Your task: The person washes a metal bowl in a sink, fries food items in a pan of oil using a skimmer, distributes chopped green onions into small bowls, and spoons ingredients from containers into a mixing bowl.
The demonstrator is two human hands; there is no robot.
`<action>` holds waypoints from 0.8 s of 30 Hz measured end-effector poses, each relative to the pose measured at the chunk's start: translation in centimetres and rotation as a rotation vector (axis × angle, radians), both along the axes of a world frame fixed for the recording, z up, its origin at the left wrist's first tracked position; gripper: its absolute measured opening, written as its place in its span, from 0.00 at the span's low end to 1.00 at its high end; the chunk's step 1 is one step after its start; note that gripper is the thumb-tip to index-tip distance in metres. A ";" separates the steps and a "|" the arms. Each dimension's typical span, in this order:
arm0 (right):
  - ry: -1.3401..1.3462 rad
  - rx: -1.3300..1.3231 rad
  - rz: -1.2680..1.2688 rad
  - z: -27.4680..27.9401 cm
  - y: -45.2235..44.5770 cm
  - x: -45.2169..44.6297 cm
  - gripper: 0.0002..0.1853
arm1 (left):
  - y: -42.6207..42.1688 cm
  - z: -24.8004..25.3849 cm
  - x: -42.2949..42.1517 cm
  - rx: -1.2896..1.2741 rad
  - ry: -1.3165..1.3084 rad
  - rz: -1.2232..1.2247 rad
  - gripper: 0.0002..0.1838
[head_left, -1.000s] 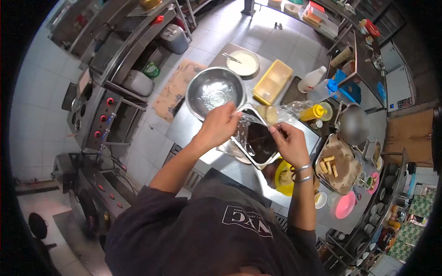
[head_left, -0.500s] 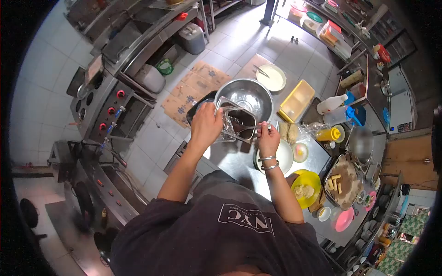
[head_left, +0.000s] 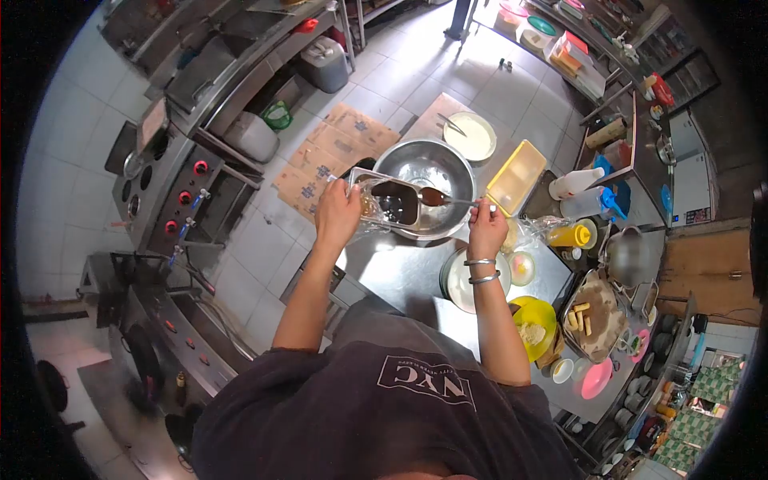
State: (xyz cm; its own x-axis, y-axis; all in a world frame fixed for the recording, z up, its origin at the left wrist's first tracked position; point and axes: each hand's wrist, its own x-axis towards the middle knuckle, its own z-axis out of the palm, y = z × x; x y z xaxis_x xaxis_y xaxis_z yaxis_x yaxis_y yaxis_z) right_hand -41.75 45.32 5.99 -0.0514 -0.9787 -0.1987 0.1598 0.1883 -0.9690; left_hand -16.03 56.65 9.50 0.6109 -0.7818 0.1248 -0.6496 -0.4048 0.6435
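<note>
My left hand (head_left: 338, 214) grips the left end of a rectangular metal container (head_left: 408, 226), with clear plastic film bunched by the fingers. Dark contents (head_left: 395, 202) show inside it. The container is held over the left edge of a large steel bowl (head_left: 452, 160). In my right hand (head_left: 487, 228), fingers closed, is the handle of a spoon (head_left: 433, 197). Its brown-coated end is above the bowl, just right of the container. Below the bowl stands a stack of white plates (head_left: 462, 286).
A bowl of white cream (head_left: 478, 138) and a yellow-rimmed box (head_left: 516, 178) stand behind. Rightward are a yellow squeeze bottle (head_left: 562, 235), a yellow bowl (head_left: 546, 314), a lined tray with rolls (head_left: 608, 316) and a pink bowl (head_left: 597, 379).
The metal container has shifted slightly left and lower. My right hand has moved right and up, and the spoon has come out of the container to a place over the bowl.
</note>
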 end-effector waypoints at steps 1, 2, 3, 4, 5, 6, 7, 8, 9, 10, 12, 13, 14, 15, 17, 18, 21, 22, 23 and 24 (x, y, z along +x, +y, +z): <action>0.121 -0.071 -0.016 -0.4 -0.4 -0.1 0.13 | 0.1 0.0 0.3 0.000 0.003 -0.002 0.16; 0.242 -0.143 -0.032 -0.3 -0.6 0.0 0.14 | 0.1 0.2 0.5 0.039 0.006 -0.003 0.16; 0.356 -0.225 -0.052 -0.3 -0.7 0.2 0.14 | 0.0 0.5 0.7 0.078 0.008 -0.002 0.17; 0.357 -0.225 -0.050 -0.4 -0.6 0.3 0.14 | 0.0 0.7 0.7 0.078 0.010 -0.001 0.17; 0.434 -0.283 -0.041 -0.4 -0.5 0.5 0.14 | -0.1 0.9 0.8 0.067 0.002 -0.001 0.17; 0.509 -0.342 -0.032 -0.3 -0.4 0.7 0.13 | -0.1 0.9 0.8 0.056 -0.006 -0.001 0.17; 0.509 -0.341 -0.030 -0.3 -0.3 0.7 0.13 | -0.2 0.7 0.9 0.058 -0.006 0.001 0.17; 0.601 -0.485 0.006 -0.3 -0.2 0.7 0.11 | -0.3 0.5 1.0 0.027 -0.019 -0.003 0.17; 0.692 -0.630 0.043 -0.2 -0.1 0.7 0.08 | -0.5 0.3 1.1 -0.005 -0.032 -0.007 0.17; 0.692 -0.630 0.044 0.0 0.2 0.6 0.08 | -0.7 0.1 1.2 -0.005 -0.031 -0.006 0.17; 0.677 -0.841 0.095 1.4 1.2 0.7 0.04 | -1.1 0.2 1.1 0.010 -0.030 -0.006 0.17; 0.657 -0.916 0.076 1.9 1.7 0.7 0.02 | -1.3 0.5 0.9 0.011 -0.030 -0.007 0.17; 0.657 -0.916 0.075 2.4 2.1 0.9 0.02 | -1.5 1.3 0.6 0.063 -0.025 -0.005 0.17; 0.585 -0.858 0.084 2.8 2.6 1.2 0.03 | -1.7 1.8 0.4 0.117 -0.021 -0.003 0.17; 0.516 -0.696 0.123 3.3 3.3 1.9 0.05 | -2.0 1.8 0.1 0.091 -0.039 -0.033 0.16; 0.517 -0.694 0.118 2.8 3.3 2.4 0.05 | -2.2 1.9 -0.1 0.061 -0.057 -0.059 0.16; 0.487 -0.454 0.211 0.2 2.8 3.7 0.11 | -2.7 2.6 -0.9 0.061 -0.061 -0.083 0.16; 0.486 -0.453 0.210 -0.4 2.7 4.0 0.11 | -2.8 2.6 -1.1 0.061 -0.063 -0.084 0.16; 0.478 -0.440 0.189 -1.0 2.6 4.4 0.12 | -2.9 2.6 -1.3 0.055 -0.071 -0.096 0.16; 0.469 -0.429 0.169 -1.6 2.6 4.6 0.12 | -3.0 2.5 -1.4 0.049 -0.080 -0.107 0.16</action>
